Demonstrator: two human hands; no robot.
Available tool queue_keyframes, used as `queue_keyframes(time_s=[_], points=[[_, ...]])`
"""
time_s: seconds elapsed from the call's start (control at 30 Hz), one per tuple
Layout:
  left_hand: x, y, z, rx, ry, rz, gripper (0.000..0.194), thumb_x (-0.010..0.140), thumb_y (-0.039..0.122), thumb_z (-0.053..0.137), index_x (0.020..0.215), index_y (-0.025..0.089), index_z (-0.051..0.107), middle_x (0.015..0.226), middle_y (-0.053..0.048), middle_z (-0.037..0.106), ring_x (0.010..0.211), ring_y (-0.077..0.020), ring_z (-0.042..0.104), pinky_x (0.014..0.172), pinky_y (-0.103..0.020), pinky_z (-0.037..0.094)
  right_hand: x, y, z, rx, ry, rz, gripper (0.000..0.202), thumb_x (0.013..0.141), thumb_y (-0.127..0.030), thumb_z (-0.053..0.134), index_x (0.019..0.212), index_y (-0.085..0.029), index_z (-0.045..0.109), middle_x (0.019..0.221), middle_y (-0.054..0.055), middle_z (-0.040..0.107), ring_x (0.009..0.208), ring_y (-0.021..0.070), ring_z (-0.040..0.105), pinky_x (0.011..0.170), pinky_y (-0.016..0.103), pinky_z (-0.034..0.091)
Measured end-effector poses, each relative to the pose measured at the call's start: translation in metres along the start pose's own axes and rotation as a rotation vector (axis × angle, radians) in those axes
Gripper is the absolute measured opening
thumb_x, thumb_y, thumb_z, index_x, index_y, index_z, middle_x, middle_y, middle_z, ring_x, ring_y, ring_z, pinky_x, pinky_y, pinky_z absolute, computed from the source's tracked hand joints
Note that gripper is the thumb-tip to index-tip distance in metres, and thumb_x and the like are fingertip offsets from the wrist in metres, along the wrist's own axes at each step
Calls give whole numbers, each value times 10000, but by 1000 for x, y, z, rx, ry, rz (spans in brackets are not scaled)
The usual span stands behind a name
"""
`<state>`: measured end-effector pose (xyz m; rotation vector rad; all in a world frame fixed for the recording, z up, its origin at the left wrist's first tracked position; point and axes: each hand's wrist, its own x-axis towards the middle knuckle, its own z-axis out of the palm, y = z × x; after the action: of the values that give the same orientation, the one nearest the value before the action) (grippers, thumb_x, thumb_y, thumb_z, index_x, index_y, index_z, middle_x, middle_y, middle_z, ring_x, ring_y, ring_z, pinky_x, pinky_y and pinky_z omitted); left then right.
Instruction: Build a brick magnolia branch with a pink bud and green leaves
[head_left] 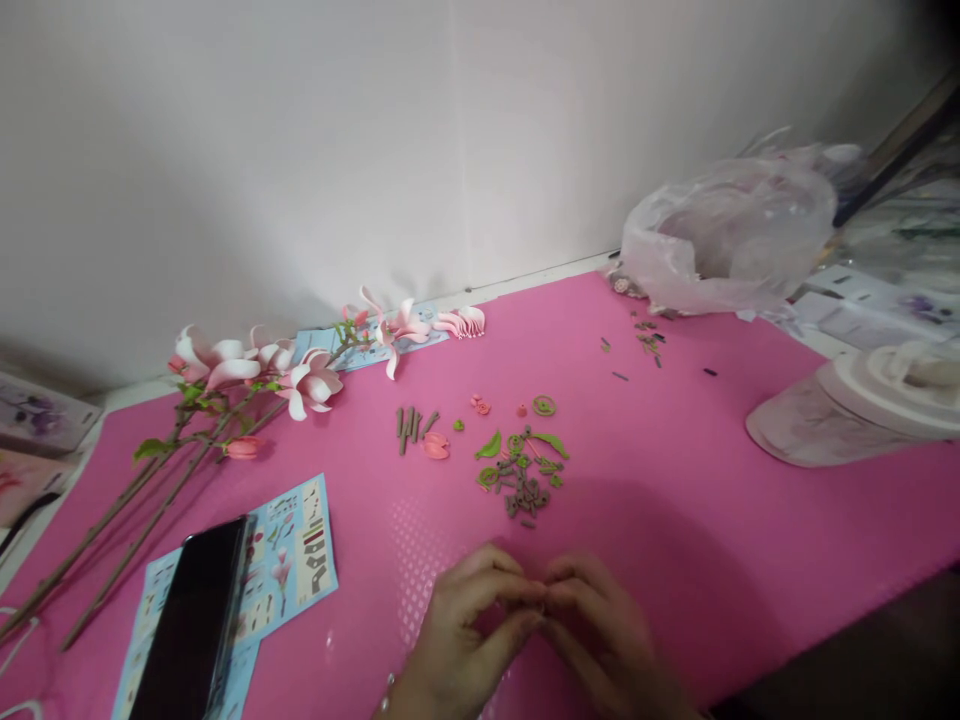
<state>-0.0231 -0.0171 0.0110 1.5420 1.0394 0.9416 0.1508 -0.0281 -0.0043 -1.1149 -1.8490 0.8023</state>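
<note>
Meeting fingertip to fingertip low over the pink mat, the left hand and right hand are being pressed together, closed on something too small to be made out. The loose pile of green and brown pieces is lying straight ahead, just beyond both hands, about equally near to each.

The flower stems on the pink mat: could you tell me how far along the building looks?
Done: pink-flowered stems lie finished at the mat's left. In hand: left hand and right hand meet fingertip to fingertip, what's between them hidden. Left: loose green and brown pieces, brown sticks and pink petals lie unassembled.
</note>
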Motion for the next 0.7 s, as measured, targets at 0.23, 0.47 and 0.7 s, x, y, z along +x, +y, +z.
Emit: queue_keyframes(time_s=[0.23,0.47,0.7], points=[[4,1,4,14,-14,-76,92,781,159,654,850,187,708,756,-48,609,724,-173,578,660,-264,443,-4,8,4,-165,47,-51,132,846,-121,499,846,-200,605,789,39,593,753,169,586,671,289,506],[7,-4,6,35,-52,-162,122,779,100,610,821,170,701,730,-33,579,676,-157,545,626,-250,418,-3,11,2,-219,50,-22,139,839,-132,512,782,-195,622,732,33,574,707,170,577,622,281,490],[6,-10,10,-7,-22,-283,98,741,70,604,739,164,633,646,19,514,584,-121,458,544,-219,360,-4,11,4,-176,47,52,135,833,-130,517,825,-192,636,765,42,574,735,180,580,640,299,493]])
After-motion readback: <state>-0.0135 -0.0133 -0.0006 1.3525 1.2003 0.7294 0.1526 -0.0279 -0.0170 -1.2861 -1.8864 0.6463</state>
